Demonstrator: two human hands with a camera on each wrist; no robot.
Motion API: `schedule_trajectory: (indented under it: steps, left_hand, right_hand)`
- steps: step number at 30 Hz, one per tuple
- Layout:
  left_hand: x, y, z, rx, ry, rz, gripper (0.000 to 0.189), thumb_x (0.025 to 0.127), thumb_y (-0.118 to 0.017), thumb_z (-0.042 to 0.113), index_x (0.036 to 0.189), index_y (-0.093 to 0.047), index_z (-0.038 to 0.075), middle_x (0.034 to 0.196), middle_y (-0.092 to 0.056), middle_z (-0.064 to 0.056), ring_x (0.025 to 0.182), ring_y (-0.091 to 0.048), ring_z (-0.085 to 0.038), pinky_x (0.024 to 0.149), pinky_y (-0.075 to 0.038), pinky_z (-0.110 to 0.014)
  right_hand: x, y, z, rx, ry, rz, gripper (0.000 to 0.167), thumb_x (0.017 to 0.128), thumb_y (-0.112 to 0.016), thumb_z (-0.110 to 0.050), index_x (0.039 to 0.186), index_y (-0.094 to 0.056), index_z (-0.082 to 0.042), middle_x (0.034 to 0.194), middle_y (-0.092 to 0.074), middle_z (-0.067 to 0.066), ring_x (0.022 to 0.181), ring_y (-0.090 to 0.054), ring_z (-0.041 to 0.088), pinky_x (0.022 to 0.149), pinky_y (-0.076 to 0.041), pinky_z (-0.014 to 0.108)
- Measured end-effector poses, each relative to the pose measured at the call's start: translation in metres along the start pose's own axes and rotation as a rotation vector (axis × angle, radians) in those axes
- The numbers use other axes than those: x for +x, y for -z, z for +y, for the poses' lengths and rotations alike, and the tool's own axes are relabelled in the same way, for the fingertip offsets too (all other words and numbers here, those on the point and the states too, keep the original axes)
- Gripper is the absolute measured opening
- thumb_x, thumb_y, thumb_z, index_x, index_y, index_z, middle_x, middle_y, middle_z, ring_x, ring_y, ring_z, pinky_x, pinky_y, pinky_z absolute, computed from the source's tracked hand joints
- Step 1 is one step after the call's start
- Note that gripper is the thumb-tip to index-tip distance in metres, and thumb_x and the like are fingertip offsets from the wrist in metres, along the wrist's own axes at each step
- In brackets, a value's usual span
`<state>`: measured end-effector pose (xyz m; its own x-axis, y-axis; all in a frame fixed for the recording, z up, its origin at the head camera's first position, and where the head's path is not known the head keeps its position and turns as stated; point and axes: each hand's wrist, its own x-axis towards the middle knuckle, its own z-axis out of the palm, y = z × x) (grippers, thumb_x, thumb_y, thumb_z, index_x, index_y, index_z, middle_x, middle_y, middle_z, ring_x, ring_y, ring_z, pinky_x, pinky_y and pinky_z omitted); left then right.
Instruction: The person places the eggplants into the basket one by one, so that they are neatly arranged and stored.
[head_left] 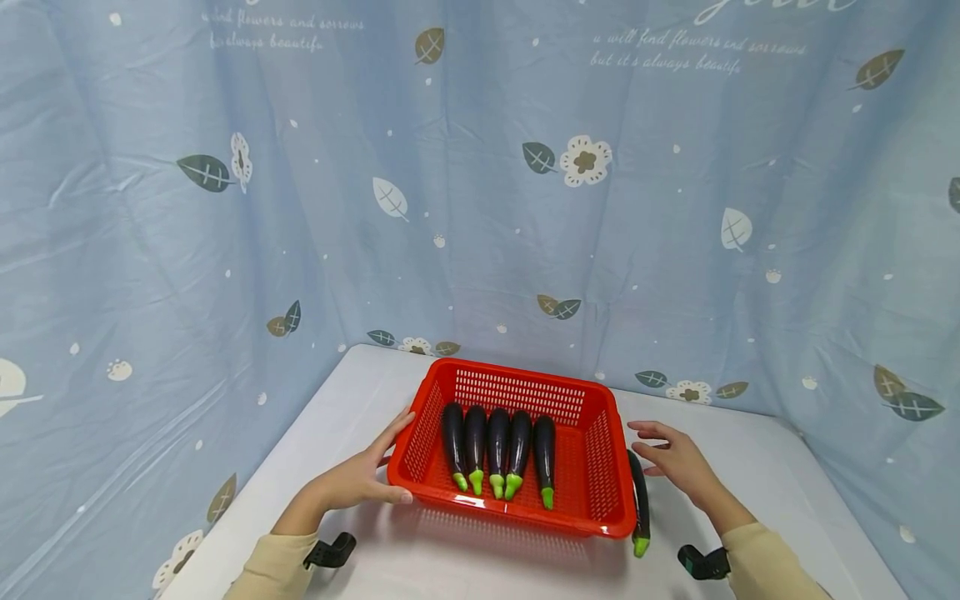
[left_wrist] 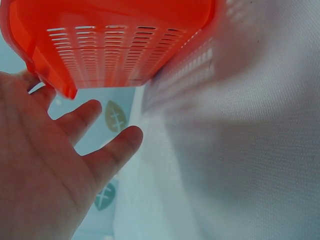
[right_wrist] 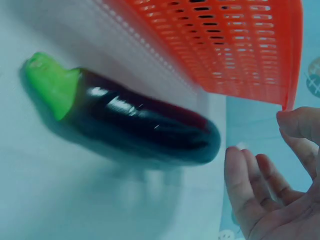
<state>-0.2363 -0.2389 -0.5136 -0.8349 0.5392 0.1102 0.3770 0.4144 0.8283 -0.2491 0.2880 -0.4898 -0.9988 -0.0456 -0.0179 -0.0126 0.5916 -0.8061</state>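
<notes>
A red plastic basket (head_left: pixel 517 518) stands on the white table with several dark eggplants (head_left: pixel 497 442) lying side by side in it, green stem ends toward me. My left hand (head_left: pixel 352 477) is spread at the basket's left side, its fingertips at the rim; the left wrist view shows the fingers extended beside the basket wall (left_wrist: pixel 115 55). Outside the basket's right wall, one more eggplant (right_wrist: pixel 145 120) lies on the table. My right hand (head_left: pixel 675 462) hovers just beyond it, fingers loosely bent and holding nothing, one fingertip close to the rim; whether it touches I cannot tell.
A white tabletop (head_left: pixel 360 567) extends around the basket. Behind and to both sides hangs a blue curtain (head_left: pixel 480 250) printed with leaves and flowers. A black wrist-worn device (head_left: pixel 330 552) sits below the left hand, another device (head_left: pixel 703 563) below the right.
</notes>
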Motion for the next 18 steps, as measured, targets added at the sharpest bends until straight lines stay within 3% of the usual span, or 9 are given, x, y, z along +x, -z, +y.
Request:
schedule_trajectory:
  steps: [7, 18]
  left_hand:
    - [0.000, 0.000, 0.002, -0.002, 0.007, 0.001, 0.117, 0.079, -0.085, 0.036, 0.165, -0.006, 0.024, 0.171, 0.003, -0.005, 0.152, -0.018, -0.038, 0.111, -0.037, -0.064]
    - [-0.001, 0.000, 0.003, -0.008, 0.009, -0.006, 0.118, 0.080, -0.085, 0.035, 0.165, -0.005, 0.022, 0.171, 0.005, -0.005, 0.152, -0.018, -0.038, 0.112, -0.037, -0.063]
  right_hand:
    - [-0.004, -0.003, 0.014, -0.023, -0.053, -0.032, 0.052, 0.098, -0.067, -0.020, 0.146, -0.053, -0.005, 0.145, -0.045, 0.033, 0.119, -0.059, 0.044, 0.089, -0.059, 0.049]
    - [-0.011, -0.016, 0.025, -0.005, -0.139, -0.043, 0.065, 0.089, -0.079, -0.031, 0.144, -0.054, -0.005, 0.147, -0.042, 0.034, 0.114, -0.062, 0.044, 0.080, -0.062, 0.046]
